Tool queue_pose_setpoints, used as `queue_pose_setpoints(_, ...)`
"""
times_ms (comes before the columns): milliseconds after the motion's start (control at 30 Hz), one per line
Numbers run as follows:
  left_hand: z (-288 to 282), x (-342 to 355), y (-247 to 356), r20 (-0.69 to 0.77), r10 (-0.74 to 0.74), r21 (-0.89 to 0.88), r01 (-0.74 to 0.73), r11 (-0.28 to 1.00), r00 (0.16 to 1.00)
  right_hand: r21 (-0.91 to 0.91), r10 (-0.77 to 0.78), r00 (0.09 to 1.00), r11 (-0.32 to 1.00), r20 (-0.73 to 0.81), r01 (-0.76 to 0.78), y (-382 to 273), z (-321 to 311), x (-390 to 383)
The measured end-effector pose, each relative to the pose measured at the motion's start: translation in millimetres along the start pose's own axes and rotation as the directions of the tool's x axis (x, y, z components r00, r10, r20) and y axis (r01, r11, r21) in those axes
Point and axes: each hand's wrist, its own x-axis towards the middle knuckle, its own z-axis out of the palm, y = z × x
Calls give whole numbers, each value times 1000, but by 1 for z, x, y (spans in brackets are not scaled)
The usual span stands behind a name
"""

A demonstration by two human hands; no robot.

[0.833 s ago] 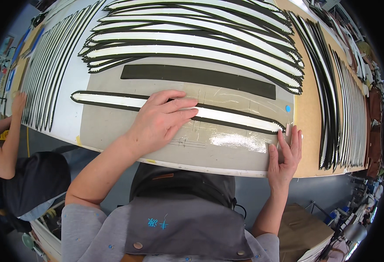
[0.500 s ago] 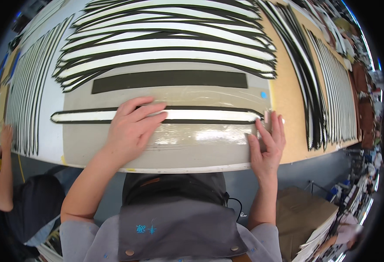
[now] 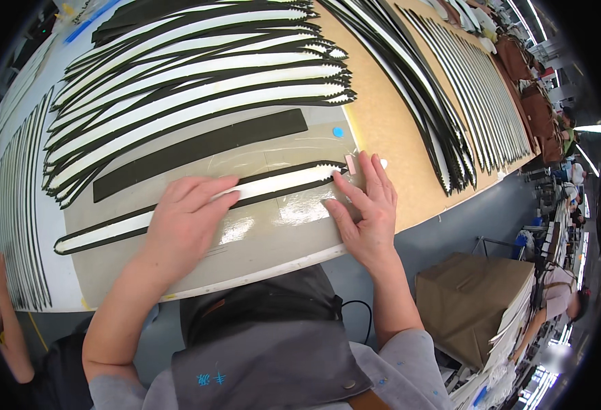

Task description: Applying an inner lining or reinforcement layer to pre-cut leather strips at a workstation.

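Note:
A long white strip with black edging [image 3: 280, 182] lies on a grey board under glossy clear film [image 3: 307, 212], its right end serrated. My left hand [image 3: 188, 222] lies across the middle of the strip, fingers extended on it. My right hand [image 3: 365, 208] has its fingers spread, the index tip touching the serrated end, beside a small pink piece [image 3: 351, 165] and a white round piece [image 3: 383, 164]. Behind the strip lie a plain dark band [image 3: 198, 154] and a blue dot [image 3: 338, 132].
A heap of black-edged white strips [image 3: 198, 82] lies at the back. More strips line both sides [image 3: 437, 130], [image 3: 24, 198]. A co-worker's arm [image 3: 7, 321] is at the left, another person [image 3: 553, 294] at the right. A brown-covered stack [image 3: 464, 301] stands below the table's right side.
The view has turned, so the table's contents appear shifted and tilted, with more of the right side showing. My hands stay on the strip, little changed relative to it.

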Motion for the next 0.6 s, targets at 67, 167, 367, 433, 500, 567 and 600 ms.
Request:
queue_pose_setpoints(67, 9, 10, 3, 22, 37, 16, -38, 999, 999, 9, 6, 1000, 1000, 0, -6, -1, 0, 0)
queue_pose_setpoints(167, 20, 16, 4, 57, 75, 48, -77, 996, 996, 6, 9, 1000, 1000, 5, -9, 0, 0, 0)
queue_pose_setpoints(367, 30, 11, -1, 79, 57, 66, -62, 996, 995, 2, 18, 1000, 1000, 11, -19, -3, -1, 2)
queue_pose_setpoints(433, 33, 11, -2, 68, 49, 57, -52, 997, 996, 10, 8, 1000, 1000, 11, -8, -1, 0, 0)
queue_pose_setpoints(500, 33, 11, -1, 20, 76, 37, -77, 996, 997, 12, 11, 1000, 1000, 5, -11, -2, -2, 1)
queue_pose_setpoints(567, 34, 11, 0, 15, 70, 44, -71, 997, 997, 14, 9, 1000, 1000, 11, -9, 0, -1, 0)
queue_pose_setpoints(600, 34, 11, 0, 10, 73, 47, -74, 996, 997, 9, 13, 1000, 1000, 10, -13, 0, 0, 0)
